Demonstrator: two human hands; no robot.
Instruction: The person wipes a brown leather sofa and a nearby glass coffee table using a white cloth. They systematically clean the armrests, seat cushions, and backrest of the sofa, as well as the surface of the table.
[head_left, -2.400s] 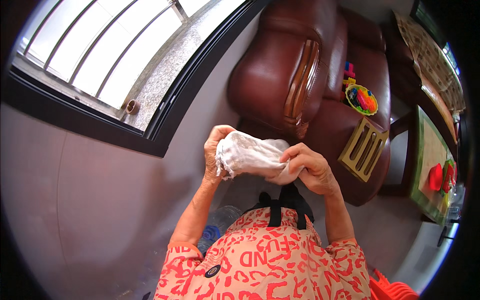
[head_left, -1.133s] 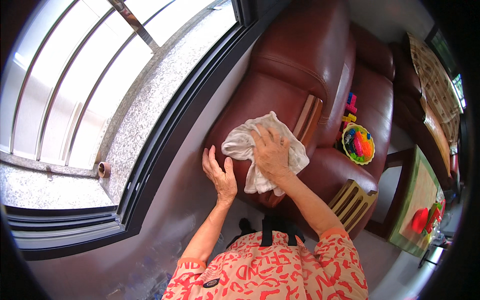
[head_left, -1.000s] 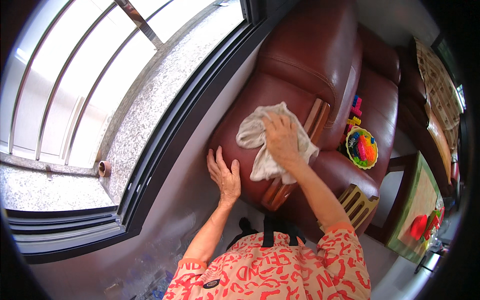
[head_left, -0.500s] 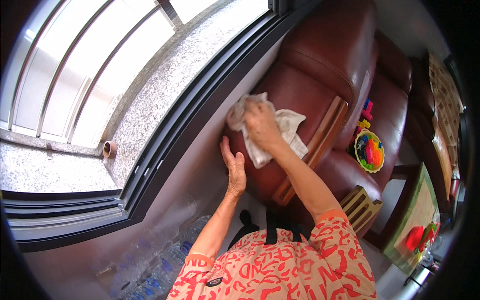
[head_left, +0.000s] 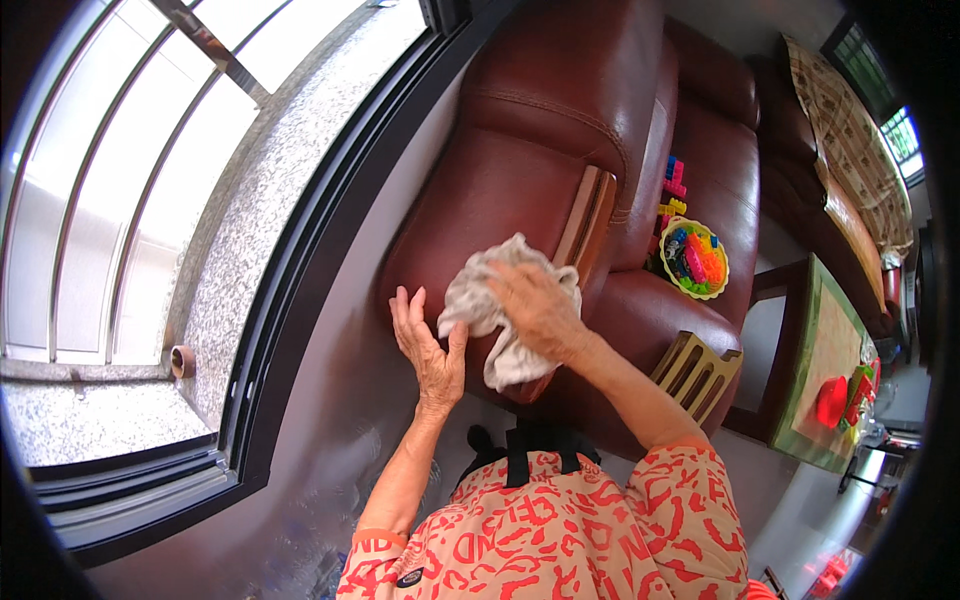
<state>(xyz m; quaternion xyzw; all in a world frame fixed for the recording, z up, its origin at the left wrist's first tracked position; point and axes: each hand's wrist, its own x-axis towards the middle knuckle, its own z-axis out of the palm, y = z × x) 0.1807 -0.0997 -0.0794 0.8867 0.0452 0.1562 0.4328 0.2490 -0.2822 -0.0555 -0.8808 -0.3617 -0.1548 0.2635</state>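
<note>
R hand (head_left: 535, 305) fingers flat on cloth (head_left: 490, 320) atop armrest (head_left: 480, 210); L hand (head_left: 425, 345) fingers spread at armrest edge.

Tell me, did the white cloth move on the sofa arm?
Yes. The white cloth slid back along the brown sofa arm, away from the backrest, toward the person.

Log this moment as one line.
right hand: pressing crumpled white cloth | surface: dark red leather sofa arm | left hand: flat on arm's side
</note>
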